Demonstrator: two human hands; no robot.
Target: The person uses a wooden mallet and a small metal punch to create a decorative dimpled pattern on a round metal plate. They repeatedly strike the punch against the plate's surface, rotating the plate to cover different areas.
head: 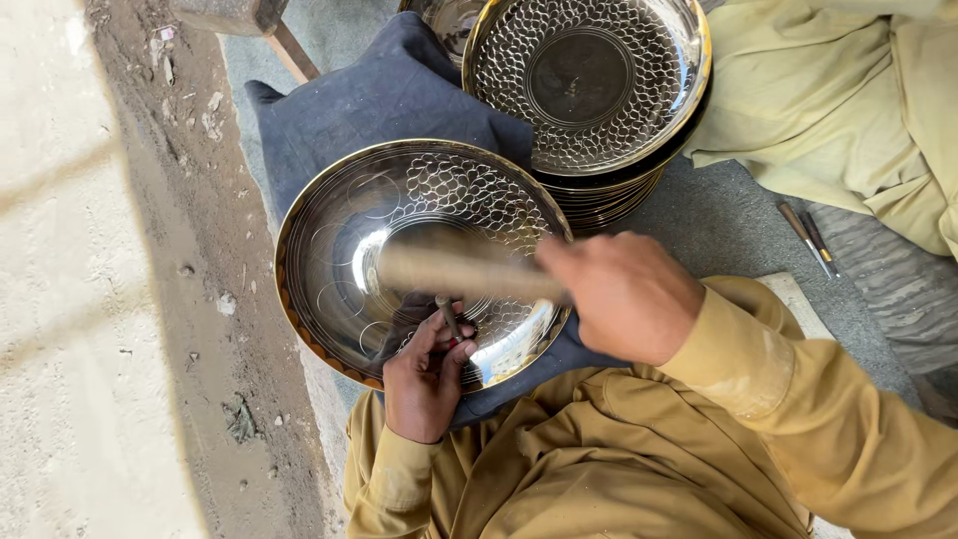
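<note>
While the left hand point(424, 374) pinches a short metal punch point(448, 317) upright between thumb and fingertips, its tip sits on the inside of the shiny metal plate point(339, 250), down near the plate's six o'clock edge. The right hand point(624, 296) is wrapped tight round a wooden handle point(469, 271), and that handle is a blur, streaking out toward nine o'clock across the middle of the plate, right above the punch. Both wrists come out of mustard-yellow sleeves point(798, 389), and the same cloth covers the lap at the bottom of the view.

The plate is tilted toward the camera, gold along its rim, with a scale-like pattern filling its twelve-to-three o'clock part and only a few faint circles on the nine o'clock side. It rests on a dark blue cloth pad point(369, 100) that runs up toward twelve o'clock.

Further out at one o'clock, a stack of plates point(599, 190) stands touching the pad, and the top plate point(589, 80) carries the scale pattern all the way round a plain centre. At three o'clock two thin metal tools point(810, 240) lie side by side on the grey floor point(718, 220), well apart from the hands. Pale green cloth point(838, 100) fills the two o'clock corner. Over at nine o'clock runs a dusty concrete strip point(150, 299), with a wooden stick point(292, 52) at eleven o'clock.
</note>
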